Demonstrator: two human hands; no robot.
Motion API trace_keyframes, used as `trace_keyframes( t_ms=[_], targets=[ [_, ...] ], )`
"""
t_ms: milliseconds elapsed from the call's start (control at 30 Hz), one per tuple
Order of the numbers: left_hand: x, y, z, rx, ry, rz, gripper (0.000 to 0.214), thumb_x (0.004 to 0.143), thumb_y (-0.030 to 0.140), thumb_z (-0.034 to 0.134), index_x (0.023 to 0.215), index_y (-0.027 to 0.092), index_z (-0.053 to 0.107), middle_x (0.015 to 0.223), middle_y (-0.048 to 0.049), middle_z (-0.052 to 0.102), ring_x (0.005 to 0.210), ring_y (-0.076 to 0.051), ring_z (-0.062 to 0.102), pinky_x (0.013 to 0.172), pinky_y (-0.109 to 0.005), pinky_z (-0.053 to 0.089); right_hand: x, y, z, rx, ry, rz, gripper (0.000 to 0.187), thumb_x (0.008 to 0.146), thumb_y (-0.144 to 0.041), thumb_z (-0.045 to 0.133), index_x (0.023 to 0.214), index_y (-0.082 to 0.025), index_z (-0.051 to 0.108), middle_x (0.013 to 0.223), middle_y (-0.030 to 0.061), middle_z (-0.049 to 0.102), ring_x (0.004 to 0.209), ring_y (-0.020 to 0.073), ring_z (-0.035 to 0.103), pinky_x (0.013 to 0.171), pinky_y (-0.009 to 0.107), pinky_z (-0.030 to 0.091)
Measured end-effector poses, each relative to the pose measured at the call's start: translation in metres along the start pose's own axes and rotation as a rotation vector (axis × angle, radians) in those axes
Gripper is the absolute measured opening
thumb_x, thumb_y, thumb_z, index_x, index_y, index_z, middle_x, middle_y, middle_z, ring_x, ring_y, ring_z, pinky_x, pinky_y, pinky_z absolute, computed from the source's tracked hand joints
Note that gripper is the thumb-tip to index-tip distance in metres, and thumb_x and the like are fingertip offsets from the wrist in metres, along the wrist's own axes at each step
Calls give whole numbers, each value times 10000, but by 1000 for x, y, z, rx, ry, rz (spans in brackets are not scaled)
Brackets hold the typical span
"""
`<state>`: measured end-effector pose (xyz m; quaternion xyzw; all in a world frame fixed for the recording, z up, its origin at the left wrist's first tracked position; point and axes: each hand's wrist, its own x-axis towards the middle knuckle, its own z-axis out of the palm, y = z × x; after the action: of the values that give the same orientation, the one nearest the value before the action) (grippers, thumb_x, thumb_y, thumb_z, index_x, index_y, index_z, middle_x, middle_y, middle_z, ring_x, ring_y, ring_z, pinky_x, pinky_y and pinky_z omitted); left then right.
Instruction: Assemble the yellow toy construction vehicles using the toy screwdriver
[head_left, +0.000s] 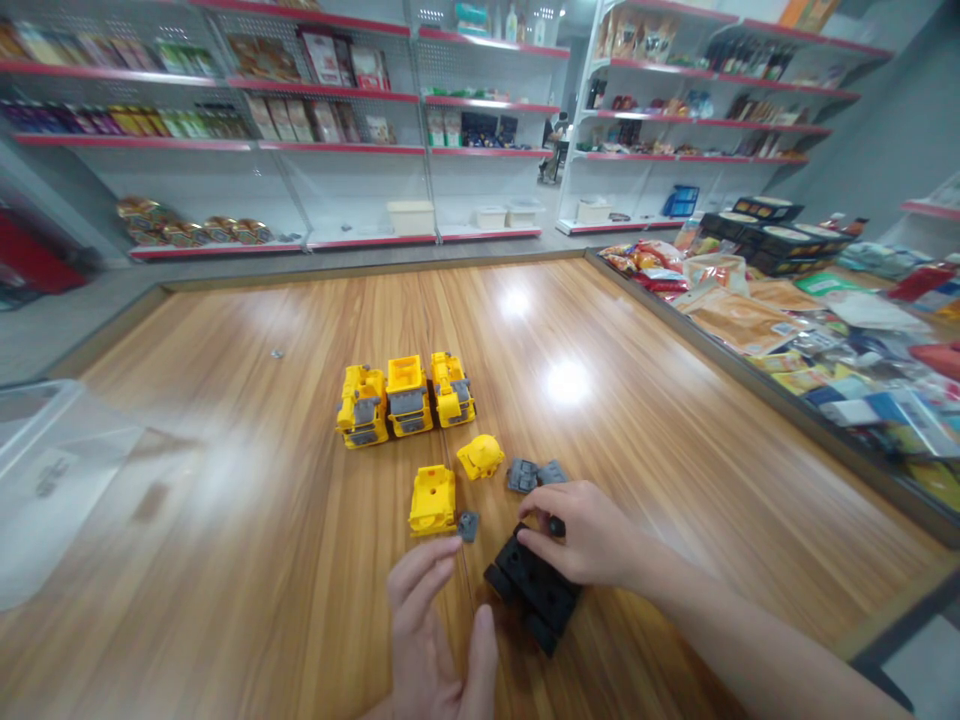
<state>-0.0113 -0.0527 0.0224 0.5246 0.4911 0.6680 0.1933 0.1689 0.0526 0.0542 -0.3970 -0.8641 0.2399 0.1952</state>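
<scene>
Black plastic forms the wheeled toy chassis [540, 592] on the near part of the table [247, 480], its far edge pinched between the fingers of the right hand [589, 530]. The left hand [435, 640], at eight o'clock from it, has its fingers apart. Yellow toy trucks [409, 398] stand at eleven; the broadest open wood runs toward ten, up to the rim [375, 271]. Glare spots the glossy grain. Red-edged shelves [341, 148] span twelve, packaged snacks [739, 318] crowd two. Print on the translucent plastic box [30, 550] at nine is too blurred to read.
</scene>
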Motion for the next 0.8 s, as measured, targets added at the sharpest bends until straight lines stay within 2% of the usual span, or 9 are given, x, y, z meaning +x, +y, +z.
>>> trace_keyframes(
  t_ms=[200, 300, 433, 533, 633, 800],
  targets=[
    [11, -2, -1, 117, -8, 87, 655, 763, 63, 635, 1347, 288, 440, 1331, -98, 463, 1274, -305, 423, 1111, -540, 283, 3, 13, 3, -58, 198, 151, 138, 903, -220, 568, 996, -220, 671, 873, 44, 660, 786, 183, 647, 714, 302, 501],
    [17, -10, -1, 143, 12, 31, 665, 773, 94, 651, 1378, 252, 424, 1383, -115, 444, 1324, -318, 397, 1132, -537, 269, 3, 19, 4, -76, 233, 203, 197, 879, -236, 617, 1066, -234, 677, 1003, 63, 637, 863, 201, 661, 787, 343, 532],
    [20, -19, 0, 152, 1, -138, 602, 830, 145, 619, 1391, 203, 410, 1399, -136, 424, 1363, -310, 358, 1166, -515, 211, 1, 22, 7, -80, 218, 213, 310, 827, -225, 686, 1134, -260, 662, 1262, 86, 576, 1006, 231, 665, 895, 394, 538],
    [19, -19, 1, 127, -19, -155, 581, 848, 143, 598, 1392, 204, 403, 1405, -135, 413, 1363, -299, 357, 1168, -499, 210, 2, 24, 11, -74, 182, 192, 312, 812, -228, 708, 1119, -266, 668, 1349, 81, 558, 1112, 254, 638, 956, 422, 518],
    [18, -17, 2, 123, -42, -130, 574, 847, 140, 594, 1386, 204, 408, 1400, -130, 419, 1344, -290, 371, 1158, -480, 233, 3, 26, 15, -62, 154, 167, 299, 822, -229, 700, 1118, -258, 668, 1341, 71, 593, 1147, 249, 629, 984, 421, 506],
    [16, -17, 2, 120, -43, -110, 551, 842, 142, 591, 1362, 217, 427, 1353, -120, 447, 1315, -287, 393, 1144, -473, 255, 4, 26, 18, -36, 141, 138, 260, 841, -205, 675, 1098, -251, 664, 1236, 48, 664, 1095, 214, 653, 972, 384, 511]
  ],
)
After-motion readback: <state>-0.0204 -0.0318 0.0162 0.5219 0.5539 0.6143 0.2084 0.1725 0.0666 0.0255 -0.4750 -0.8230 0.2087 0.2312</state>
